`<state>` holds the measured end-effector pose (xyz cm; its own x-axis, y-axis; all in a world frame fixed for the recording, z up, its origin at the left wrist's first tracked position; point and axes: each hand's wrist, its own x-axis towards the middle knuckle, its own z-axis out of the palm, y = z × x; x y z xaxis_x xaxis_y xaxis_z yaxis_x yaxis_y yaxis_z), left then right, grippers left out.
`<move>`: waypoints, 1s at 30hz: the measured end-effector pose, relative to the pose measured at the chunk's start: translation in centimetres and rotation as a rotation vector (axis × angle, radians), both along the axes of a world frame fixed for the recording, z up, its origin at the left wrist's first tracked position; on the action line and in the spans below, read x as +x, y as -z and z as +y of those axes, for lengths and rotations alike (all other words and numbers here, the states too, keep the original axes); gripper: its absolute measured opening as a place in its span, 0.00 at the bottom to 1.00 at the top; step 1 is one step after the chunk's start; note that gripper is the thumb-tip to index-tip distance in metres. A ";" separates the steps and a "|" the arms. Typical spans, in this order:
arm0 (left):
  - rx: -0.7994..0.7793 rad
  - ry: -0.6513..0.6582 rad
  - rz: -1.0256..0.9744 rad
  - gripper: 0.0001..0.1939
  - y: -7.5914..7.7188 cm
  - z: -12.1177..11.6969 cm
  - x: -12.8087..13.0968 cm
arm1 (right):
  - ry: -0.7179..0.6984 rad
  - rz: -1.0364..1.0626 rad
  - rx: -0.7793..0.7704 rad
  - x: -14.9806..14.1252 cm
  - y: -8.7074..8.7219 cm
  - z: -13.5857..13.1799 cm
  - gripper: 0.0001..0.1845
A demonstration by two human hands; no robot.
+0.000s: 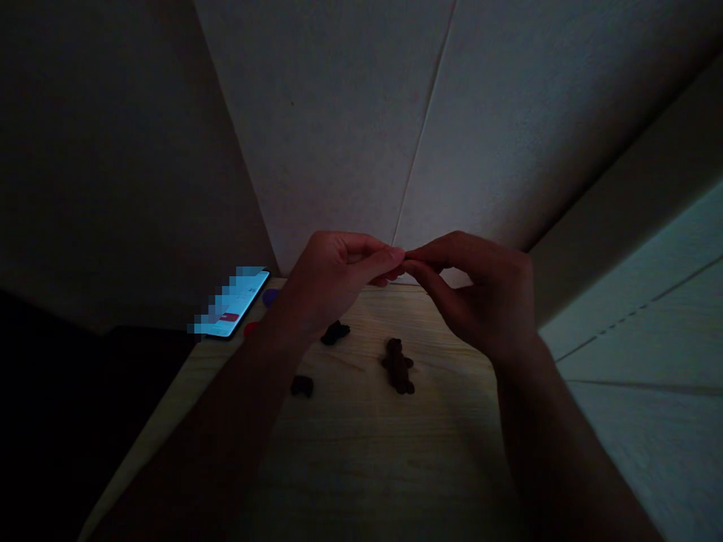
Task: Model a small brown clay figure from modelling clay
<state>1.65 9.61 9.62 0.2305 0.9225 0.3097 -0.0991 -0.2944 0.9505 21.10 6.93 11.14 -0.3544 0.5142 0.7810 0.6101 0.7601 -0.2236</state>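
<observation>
Above the far end of a wooden tabletop, my left hand and my right hand meet at the fingertips. Both are closed in a pinch. Whatever lies between the fingers is too small and dark to make out. Below them on the wood rests a small brown figure shaped like a bear, with a round head, stubby arms and legs. To its left lie a dark lump and a smaller dark piece, close to my left forearm.
A phone with a lit screen leans at the table's far left corner. Beside it, partly behind my left arm, are a purple round thing and a red one. A pale wall rises behind the table. The light is dim.
</observation>
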 end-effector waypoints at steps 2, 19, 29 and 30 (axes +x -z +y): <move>0.001 -0.002 0.016 0.09 -0.1 0.0 0.0 | -0.013 -0.017 0.018 -0.1 -0.1 0.0 0.03; -0.045 -0.053 -0.022 0.06 -0.4 0.1 0.5 | 0.007 0.054 -0.005 -0.1 0.3 0.3 0.08; -0.003 -0.036 0.041 0.04 -0.8 -0.3 0.0 | -0.019 0.089 -0.052 -0.1 0.0 0.4 0.07; -0.001 -0.037 0.051 0.04 -0.7 -0.3 -0.1 | -0.023 0.083 -0.053 -0.1 0.0 0.4 0.07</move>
<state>1.60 9.33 10.36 0.2120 0.9307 0.2979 -0.0397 -0.2964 0.9542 21.04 7.33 11.17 -0.3017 0.5483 0.7800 0.5701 0.7595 -0.3134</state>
